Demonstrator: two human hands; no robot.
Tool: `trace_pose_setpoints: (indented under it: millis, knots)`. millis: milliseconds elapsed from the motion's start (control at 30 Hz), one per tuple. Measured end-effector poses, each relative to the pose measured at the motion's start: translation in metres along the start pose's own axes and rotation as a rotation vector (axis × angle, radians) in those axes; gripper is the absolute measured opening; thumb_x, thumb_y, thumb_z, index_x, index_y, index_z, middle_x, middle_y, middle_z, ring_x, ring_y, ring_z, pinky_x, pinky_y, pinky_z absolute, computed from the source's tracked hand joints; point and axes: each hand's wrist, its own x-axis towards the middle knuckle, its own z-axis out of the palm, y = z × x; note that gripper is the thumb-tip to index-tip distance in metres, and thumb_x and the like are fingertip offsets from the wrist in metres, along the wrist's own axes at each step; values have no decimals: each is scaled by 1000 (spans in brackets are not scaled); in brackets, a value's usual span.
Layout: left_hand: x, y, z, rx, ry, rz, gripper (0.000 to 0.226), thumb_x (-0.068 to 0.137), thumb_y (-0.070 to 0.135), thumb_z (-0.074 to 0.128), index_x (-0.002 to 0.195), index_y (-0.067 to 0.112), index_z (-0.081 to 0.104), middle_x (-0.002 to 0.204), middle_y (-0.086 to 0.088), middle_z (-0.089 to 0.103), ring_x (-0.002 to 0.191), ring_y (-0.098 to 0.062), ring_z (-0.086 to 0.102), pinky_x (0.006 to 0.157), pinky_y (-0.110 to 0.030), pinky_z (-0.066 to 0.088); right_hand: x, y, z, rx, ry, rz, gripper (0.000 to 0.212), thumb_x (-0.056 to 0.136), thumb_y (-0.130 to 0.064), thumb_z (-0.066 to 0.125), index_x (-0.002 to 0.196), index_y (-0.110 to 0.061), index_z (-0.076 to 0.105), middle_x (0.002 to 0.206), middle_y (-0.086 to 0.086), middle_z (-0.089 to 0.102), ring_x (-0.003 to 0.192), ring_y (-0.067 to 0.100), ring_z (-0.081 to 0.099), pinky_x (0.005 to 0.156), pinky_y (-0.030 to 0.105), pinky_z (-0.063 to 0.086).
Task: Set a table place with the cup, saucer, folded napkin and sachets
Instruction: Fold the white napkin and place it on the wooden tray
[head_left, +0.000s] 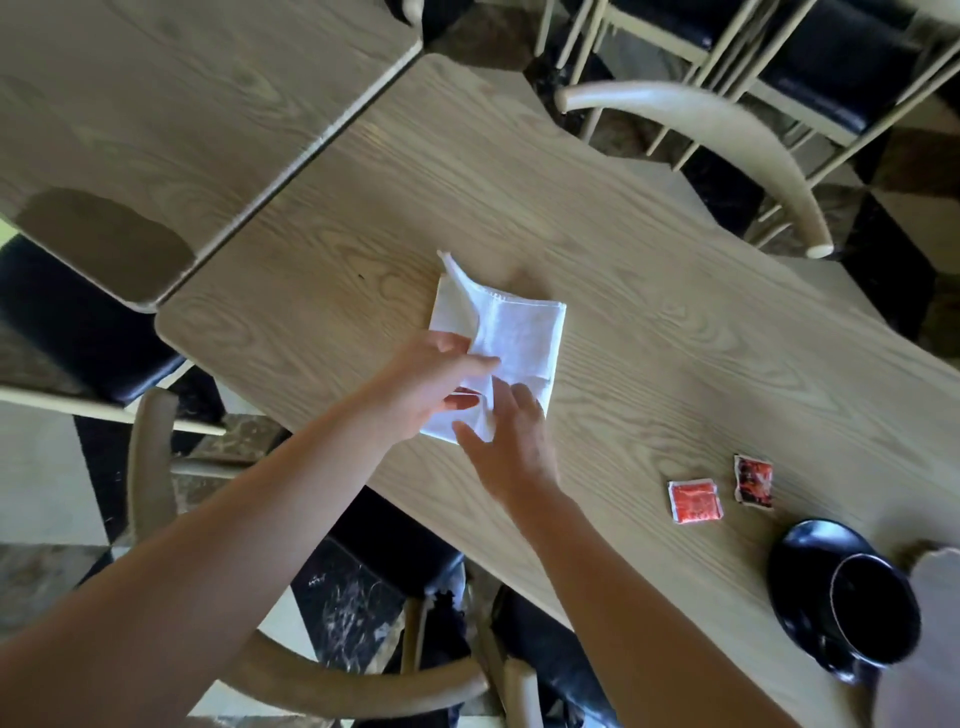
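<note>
A white napkin (511, 332) lies partly folded on the light wooden table (649, 291), with one corner sticking up at its far left. My left hand (431, 379) pinches the napkin's near left edge. My right hand (511, 441) presses flat on its near corner, fingers spread. To the right lie two red sachets (695, 501) (754, 479), side by side and apart from each other. At the near right a black cup (875, 608) sits on a black saucer (810, 551).
A second wooden table (171, 104) butts against the far left. Chairs with pale curved backs and black seats stand at the far right (727, 130) and near me (363, 691). A pale blurred object (935, 623) overlaps the cup at the right edge.
</note>
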Motion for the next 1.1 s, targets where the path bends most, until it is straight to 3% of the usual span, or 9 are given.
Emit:
trace_pose_setpoints:
  millis: [67,200,500,567,700,800,867,967,1100]
  knots:
    - [0,3,-1,-19,-61,21,22,71,16,75,90,14,63,89,-5,60,86,-17,64,76,-35,56,4,1,-7,-4,80,54,36,88,-17,57,124,-14,51,110,12,56,95,39,59,72,43,49]
    - [9,-29,-29,11,131,-70,9,85,3,64,85,11,60,85,-8,57,88,-23,60,73,-37,59,-5,25,-19,-177,72,41,56,83,0,49,131,-28,48,114,7,48,90,35,56,61,40,47]
    - [21,-67,-41,366,464,-1,8,83,14,63,76,13,64,74,-3,60,67,-18,63,60,-41,62,-33,61,-3,-410,-41,-139,59,67,5,71,118,-24,61,101,5,54,87,25,57,50,31,49]
    - [18,-67,-41,475,496,40,9,84,18,59,81,12,65,73,-1,62,58,-19,67,52,-35,61,-38,65,-3,-391,-78,-144,54,73,-4,68,122,-25,59,106,3,56,93,26,56,56,36,54]
    - [19,-69,-48,844,502,118,19,86,33,57,86,14,58,72,1,61,73,-26,60,70,-32,47,-38,71,-12,-374,-57,-179,33,77,-31,64,110,-28,68,98,-1,63,88,26,57,66,38,57]
    - [29,-67,-53,1048,514,375,27,87,32,57,103,12,51,94,-8,61,92,-30,54,83,-40,42,-19,69,-18,-308,68,-160,30,82,-39,51,97,-22,71,94,1,67,85,28,58,71,41,56]
    - [40,-64,-49,1352,463,611,44,89,37,47,123,11,48,117,-13,57,108,-36,53,92,-45,44,0,64,-20,-282,136,-148,40,85,-38,49,115,-18,65,111,7,66,101,32,59,80,46,54]
    - [57,-63,-34,1519,295,799,56,96,37,41,144,9,37,151,-15,38,138,-38,37,108,-46,37,30,45,-9,-265,41,-103,59,94,-34,46,148,-13,34,154,12,35,145,32,26,114,46,29]
    - [74,-74,-28,1653,159,800,61,97,36,31,150,7,26,161,-14,20,150,-32,13,119,-48,24,48,35,23,-333,-74,-137,62,100,-41,22,155,-17,2,163,4,-5,150,25,-9,122,47,3]
